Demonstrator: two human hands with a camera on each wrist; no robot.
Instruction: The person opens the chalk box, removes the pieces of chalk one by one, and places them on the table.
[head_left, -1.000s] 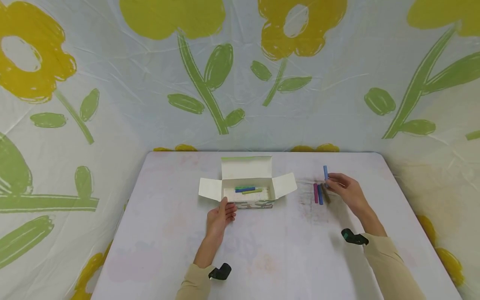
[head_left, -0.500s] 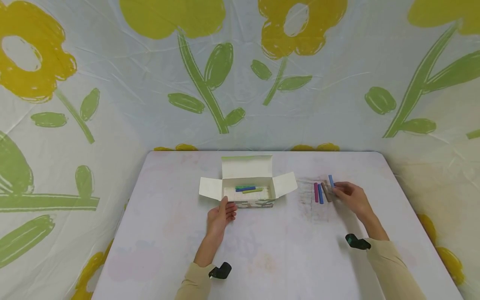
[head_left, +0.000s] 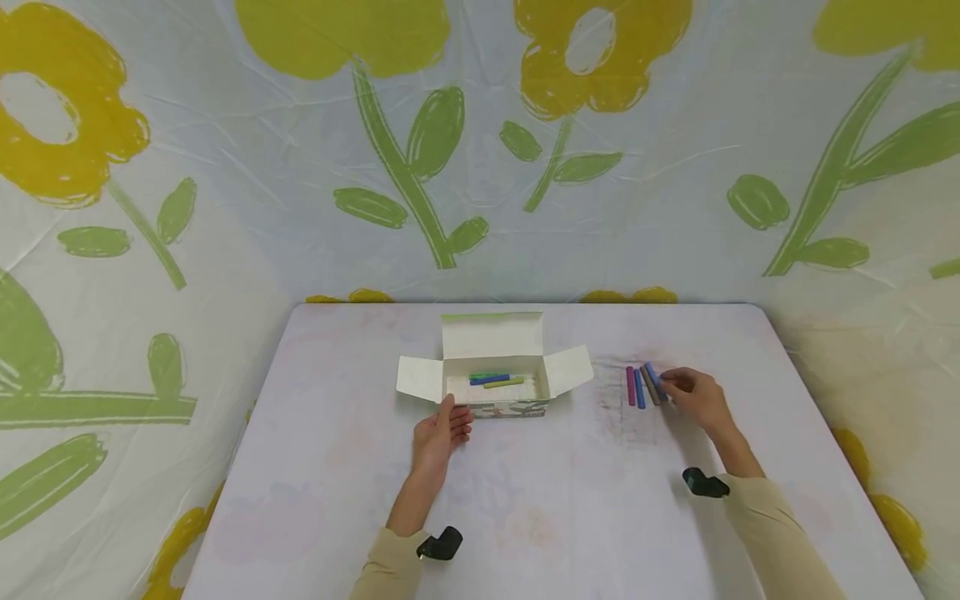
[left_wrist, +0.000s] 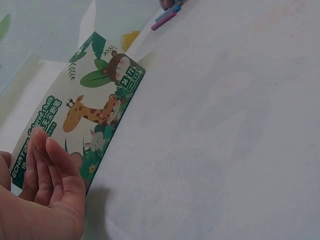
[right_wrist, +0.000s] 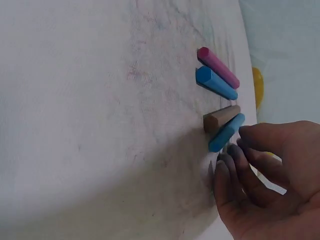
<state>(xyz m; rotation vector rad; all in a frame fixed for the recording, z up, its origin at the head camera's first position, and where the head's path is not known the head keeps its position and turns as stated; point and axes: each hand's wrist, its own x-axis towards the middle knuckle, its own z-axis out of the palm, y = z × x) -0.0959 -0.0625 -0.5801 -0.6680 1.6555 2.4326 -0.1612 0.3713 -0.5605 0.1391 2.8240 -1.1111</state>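
An open-topped chalk box (head_left: 517, 409) stands at the table's middle. My left hand (head_left: 437, 437) grips its front wall, thumb over the rim and fingers against the printed outside. Green, blue and yellow-green chalk sticks (head_left: 504, 382) lie inside. To the right, a magenta chalk (right_wrist: 219, 68), a blue chalk (right_wrist: 216, 82), a brown chalk (right_wrist: 221, 118) and a light blue chalk (right_wrist: 226, 133) lie in a row. My right hand (head_left: 701, 402) has its fingertips right at the light blue chalk, which shows whole in the right wrist view and leans close along the brown one.
The box's side flaps (head_left: 568, 370) spread outwards and its lid (head_left: 492, 337) stands up at the back. Dark smudges mark the white table (head_left: 555, 500) around the chalk row. A flower-printed cloth (head_left: 300, 167) hangs behind and at both sides.
My right hand has brought the light blue chalk down from above the row and laid it right of the brown one. The left hand stays at the box.
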